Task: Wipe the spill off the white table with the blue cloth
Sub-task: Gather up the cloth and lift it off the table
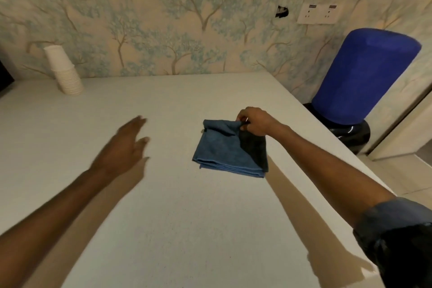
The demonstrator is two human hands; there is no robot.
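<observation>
no brand, label or readable writing shows anywhere; the dark strips on the wall socket plate (319, 13) are too small and blurred to read.

the blue cloth (224, 147) lies folded on the white table (182, 217), right of the middle and near the table's right edge. the right hand (254, 124) pinches the cloth's far right corner, fingers and thumb clamped together on the fabric, and that corner is raised off the table while the rest of the cloth lies flat in layers. the left hand (126, 145) hovers over the table well to the left of the cloth, palm down, fingers apart and blurred, holding nothing.

no spill can be made out on the tabletop.

the table's far edge meets the tree-patterned wallpaper (163, 18). a stack of white paper cups (65, 70) stands at the far left, by the wall. past the right edge stands a water dispenser with a blue bottle (364, 75). broad bare tabletop lies between the hands and toward the near edge.
</observation>
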